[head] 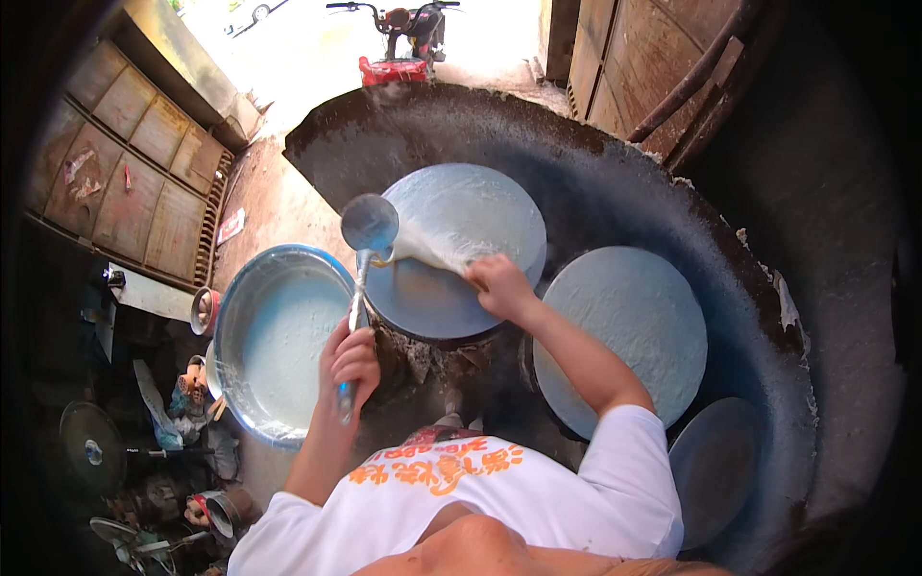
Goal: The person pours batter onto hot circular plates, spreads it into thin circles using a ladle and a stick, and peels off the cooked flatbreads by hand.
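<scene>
My left hand grips the handle of a metal ladle, whose round bowl is raised between a basin of pale batter and the middle griddle. My right hand is closed at the edge of a thin pale sheet on the round middle griddle; part of the dark surface shows below the sheet. Whether the fingers hold the sheet itself or a tool is unclear. The wide basin stands left of my left hand. Another pale round sheet covers the griddle beside my right forearm.
A bare griddle lies at the lower right. A dark curved metal surround runs behind the griddles. Red-rimmed cans and clutter stand left. Metal doors flank the opening, with a parked two-wheeler beyond.
</scene>
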### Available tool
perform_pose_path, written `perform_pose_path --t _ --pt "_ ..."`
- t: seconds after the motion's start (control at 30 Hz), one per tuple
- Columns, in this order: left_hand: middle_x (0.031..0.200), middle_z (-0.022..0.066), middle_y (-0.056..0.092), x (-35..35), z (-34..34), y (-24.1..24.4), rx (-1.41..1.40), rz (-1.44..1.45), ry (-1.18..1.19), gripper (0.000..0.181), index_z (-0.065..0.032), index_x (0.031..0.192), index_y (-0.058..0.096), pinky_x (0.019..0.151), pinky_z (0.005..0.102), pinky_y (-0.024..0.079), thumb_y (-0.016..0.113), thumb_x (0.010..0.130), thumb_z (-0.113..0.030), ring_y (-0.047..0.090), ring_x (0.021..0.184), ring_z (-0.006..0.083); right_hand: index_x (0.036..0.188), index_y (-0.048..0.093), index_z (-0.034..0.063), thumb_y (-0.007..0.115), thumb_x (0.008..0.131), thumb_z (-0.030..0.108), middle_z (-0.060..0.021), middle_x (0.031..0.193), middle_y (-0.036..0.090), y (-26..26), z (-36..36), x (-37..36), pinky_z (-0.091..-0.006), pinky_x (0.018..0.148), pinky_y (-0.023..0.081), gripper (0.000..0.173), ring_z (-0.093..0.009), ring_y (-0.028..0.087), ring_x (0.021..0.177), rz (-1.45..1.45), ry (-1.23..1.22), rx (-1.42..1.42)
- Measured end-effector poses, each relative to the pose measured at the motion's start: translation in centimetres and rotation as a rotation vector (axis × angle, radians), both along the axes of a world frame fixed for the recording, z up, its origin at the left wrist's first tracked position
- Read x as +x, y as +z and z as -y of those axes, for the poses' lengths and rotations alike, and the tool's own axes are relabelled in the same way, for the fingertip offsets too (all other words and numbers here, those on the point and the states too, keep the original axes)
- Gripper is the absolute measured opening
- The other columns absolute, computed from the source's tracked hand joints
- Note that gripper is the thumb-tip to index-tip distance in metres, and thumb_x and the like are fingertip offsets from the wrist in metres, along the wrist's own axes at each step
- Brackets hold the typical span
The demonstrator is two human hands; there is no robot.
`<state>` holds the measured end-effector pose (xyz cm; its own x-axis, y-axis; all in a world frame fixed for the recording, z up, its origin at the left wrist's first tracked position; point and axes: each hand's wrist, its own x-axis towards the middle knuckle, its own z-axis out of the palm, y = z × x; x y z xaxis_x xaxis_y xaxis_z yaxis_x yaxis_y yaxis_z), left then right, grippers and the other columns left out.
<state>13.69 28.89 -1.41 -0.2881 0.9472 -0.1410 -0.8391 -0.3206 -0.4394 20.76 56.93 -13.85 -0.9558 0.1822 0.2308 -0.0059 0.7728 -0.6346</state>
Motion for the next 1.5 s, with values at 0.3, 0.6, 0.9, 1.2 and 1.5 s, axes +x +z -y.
perform_pose_path --t 0.3,0.6,0.9,1.2,1.5 --pt "0.050 -0.0037 0.033 -2.5 -0.2 -2.8 -0.204 0.001 -0.043 0.041 -0.0111 0.064 0.035 0.038 0.0224 0.036 0.041 0.100 -0.031 0.038 0.038 0.0072 0.090 0.069 0.0060 0.060 0.064 -0.003 -0.0087 0.098 0.067 0.0 -5.6 -6.4 -0.0358 0.084 0.047 0.029 -0.030 0.059 0.095 -0.057 -0.022 0.077" --pt "0.060 -0.0017 0.035 -2.7 -1.3 3.5 -0.185 -0.317 -0.101 0.033 -0.0067 0.074 0.040 0.035 0.0205 0.030 0.037 0.102 -0.023 0.034 0.041 0.0061 0.097 0.069 0.0063 0.062 0.064 0.000 -0.0098 0.099 0.067 1.7 -6.8 -3.0 -0.0319 0.082 0.048 0.034 -0.024 0.062 0.094 0.136 0.065 -0.444" --pt "0.057 -0.0017 0.033 -2.9 -0.8 6.7 -0.103 -0.354 -0.072 0.035 -0.0084 0.071 0.038 0.037 0.0209 0.035 0.039 0.101 -0.025 0.038 0.041 0.0083 0.102 0.068 0.0036 0.061 0.062 -0.001 -0.0056 0.091 0.067 1.7 -9.4 3.7 -0.0266 0.068 0.049 0.040 -0.016 0.060 0.076 0.235 0.185 -0.668" --pt "0.057 -0.0037 0.035 -3.3 4.8 -0.3 -0.512 -0.103 -0.102 0.015 -0.0148 0.092 0.052 0.038 0.0197 0.032 0.043 0.100 -0.023 0.035 0.042 0.0043 0.097 0.070 0.0077 0.060 0.058 -0.004 -0.0086 0.101 0.068 -1.0 -5.4 7.7 -0.0335 0.078 0.049 0.042 -0.026 0.062 0.085 -0.042 0.108 -0.224" --pt "0.057 -0.0024 0.033 -3.8 9.9 5.0 -0.096 -0.178 -0.261 0.026 -0.0096 0.083 0.050 0.037 0.0204 0.033 0.036 0.102 -0.021 0.037 0.042 0.0057 0.098 0.068 0.0055 0.059 0.064 -0.010 -0.0088 0.100 0.066 0.6 10.2 15.1 -0.0341 0.086 0.050 0.039 -0.023 0.063 0.100 -0.120 -0.280 -0.131"
